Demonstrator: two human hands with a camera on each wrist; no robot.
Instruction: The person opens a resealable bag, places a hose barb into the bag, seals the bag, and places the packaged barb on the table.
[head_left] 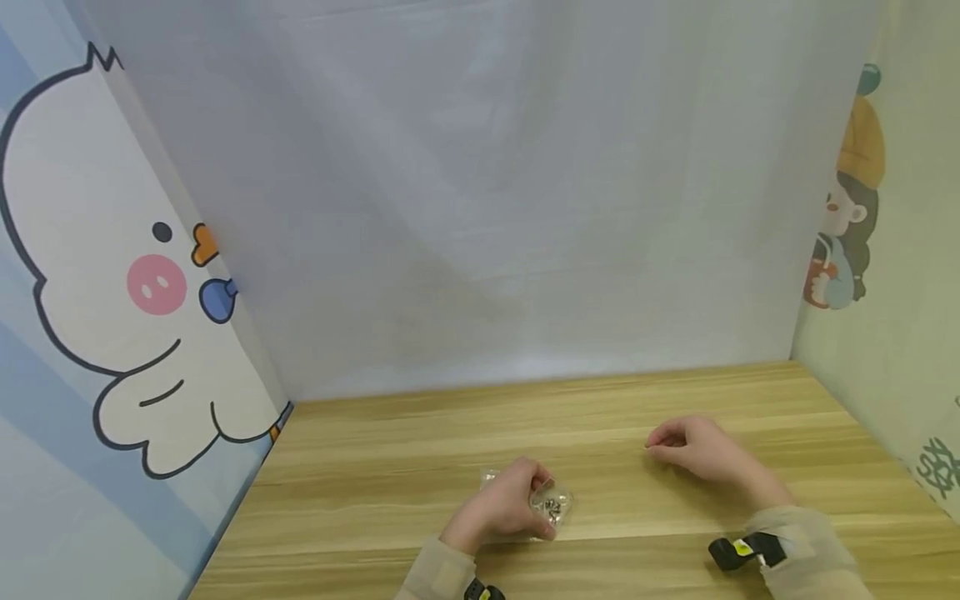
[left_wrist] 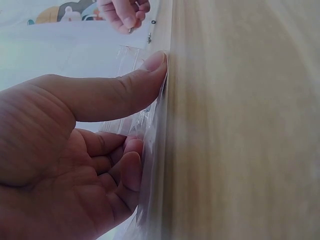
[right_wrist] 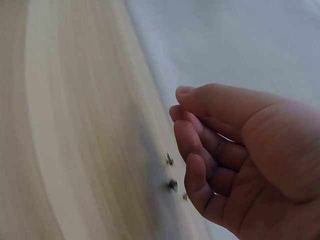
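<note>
A clear plastic bag (head_left: 562,497) with small metal pieces (head_left: 552,506) inside lies on a wood-grained worktop (head_left: 352,475) and serves as the reference for all positions. The left hand (head_left: 506,500) reaches over the bag and grips it, thumb on one side and curled fingers on the other; the left wrist view shows the thumb tip pressed to the film. The right hand (head_left: 693,450) is well apart, to the right of the bag and slightly farther back. Its fingers curl inward and the thumb tip lies close to the index tip; whether a piece is pinched between them cannot be told. Loose metal pieces (right_wrist: 171,175) lie on the worktop near the right hand, beyond the bag in the left wrist view. A pale sheet (head_left: 487,200) hangs behind the bag; a panel with a printed white bird (head_left: 82,217) stands to its left, and one with a printed capped figure (head_left: 847,225) to its right.
</note>
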